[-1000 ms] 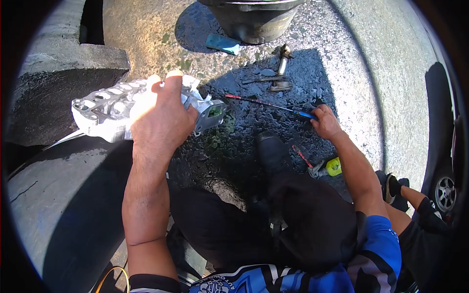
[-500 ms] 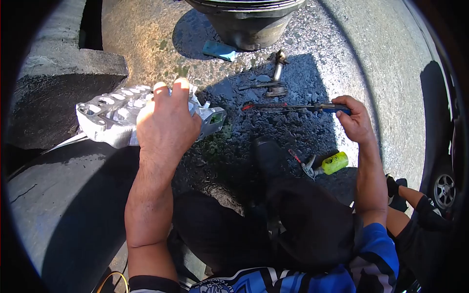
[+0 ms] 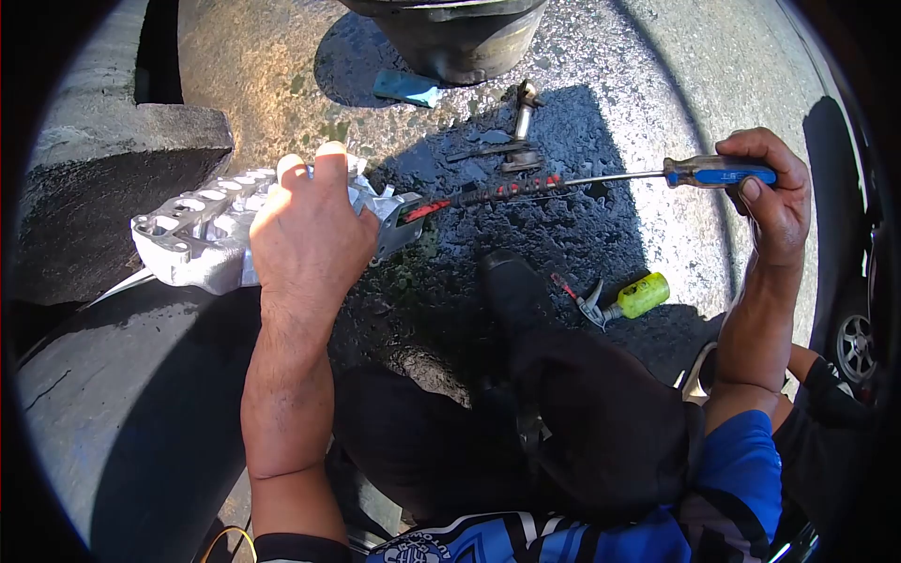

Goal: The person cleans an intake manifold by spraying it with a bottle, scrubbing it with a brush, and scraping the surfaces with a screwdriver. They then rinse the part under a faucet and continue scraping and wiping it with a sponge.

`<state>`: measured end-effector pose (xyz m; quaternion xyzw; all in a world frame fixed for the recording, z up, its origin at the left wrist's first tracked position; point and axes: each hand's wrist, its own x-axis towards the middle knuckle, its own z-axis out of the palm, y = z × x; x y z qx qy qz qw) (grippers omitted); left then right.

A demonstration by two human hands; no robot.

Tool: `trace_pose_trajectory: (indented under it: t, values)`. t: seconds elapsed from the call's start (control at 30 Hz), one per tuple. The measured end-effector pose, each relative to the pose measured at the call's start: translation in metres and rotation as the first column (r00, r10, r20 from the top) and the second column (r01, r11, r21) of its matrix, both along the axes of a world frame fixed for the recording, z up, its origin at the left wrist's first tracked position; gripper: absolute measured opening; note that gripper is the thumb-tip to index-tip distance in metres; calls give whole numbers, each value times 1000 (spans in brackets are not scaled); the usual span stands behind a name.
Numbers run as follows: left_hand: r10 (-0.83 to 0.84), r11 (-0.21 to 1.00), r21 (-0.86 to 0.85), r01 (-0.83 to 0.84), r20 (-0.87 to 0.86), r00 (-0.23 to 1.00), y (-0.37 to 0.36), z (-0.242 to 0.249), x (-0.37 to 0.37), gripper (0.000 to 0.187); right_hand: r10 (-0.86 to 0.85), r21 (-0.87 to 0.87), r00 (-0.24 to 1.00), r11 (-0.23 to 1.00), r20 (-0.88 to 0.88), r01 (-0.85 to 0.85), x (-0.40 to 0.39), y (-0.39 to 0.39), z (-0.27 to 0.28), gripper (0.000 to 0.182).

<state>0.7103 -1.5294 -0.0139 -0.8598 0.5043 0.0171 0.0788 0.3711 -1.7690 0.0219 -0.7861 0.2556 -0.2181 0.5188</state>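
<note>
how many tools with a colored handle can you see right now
2. A blue-handled screwdriver is gripped in the right hand; a yellow-handled tool lies on the ground below it. Others may be hidden in the shadow.

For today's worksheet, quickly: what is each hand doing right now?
Left hand: closed on the metal casting.
Right hand: closed around the screwdriver handle.

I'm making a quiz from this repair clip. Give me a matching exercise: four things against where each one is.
Things:
1 screwdriver
2 aluminium manifold
3 yellow-handled tool
4 blue rag

Places:
A under the left hand
B on the ground beside the black shoe
C in the right hand
D on the ground by the dark tub

Pairs: 1-C, 2-A, 3-B, 4-D
</note>
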Motion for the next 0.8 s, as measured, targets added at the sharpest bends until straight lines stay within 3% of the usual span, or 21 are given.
trace_pose_trajectory:
  t: [0.17,0.2,0.3,0.33,0.4,0.5,0.6,0.67,0.77,0.8]
  values:
    - [-16,1000,-21,16,5,1000,-1,-1,-5,47,132,-135,989,981,-61,-139,45,22,-8,32]
    - [-20,1000,-23,20,1,1000,-1,-2,-5,47,121,-82,992,989,-18,-123,52,24,-8,27]
    - [-21,1000,-14,21,-18,1000,-1,-3,-6,46,68,221,879,956,472,-193,89,34,-37,19]
    - [-15,1000,-3,15,-28,999,-1,-2,-7,45,16,348,806,896,592,-274,103,44,-42,17]
    - [-25,1000,7,25,-44,999,-1,-3,-10,44,142,382,702,755,698,-533,119,55,-53,14]
    - [-39,999,-4,39,-40,998,1,-5,-9,43,98,345,712,824,695,-449,126,65,-35,26]
    - [-30,999,-24,29,-47,998,-3,-3,-12,42,-65,433,699,825,712,-364,133,82,-46,28]
    - [-86,996,23,88,-64,994,-1,-4,-14,41,-98,456,730,834,676,-311,132,80,-40,28]
    - [-21,1000,-24,20,-71,997,-1,-5,-17,38,-148,462,698,839,700,-286,125,76,-39,28]
    - [-53,998,-46,51,-51,997,-1,-8,-18,31,-231,506,687,832,689,-227,130,87,-50,28]
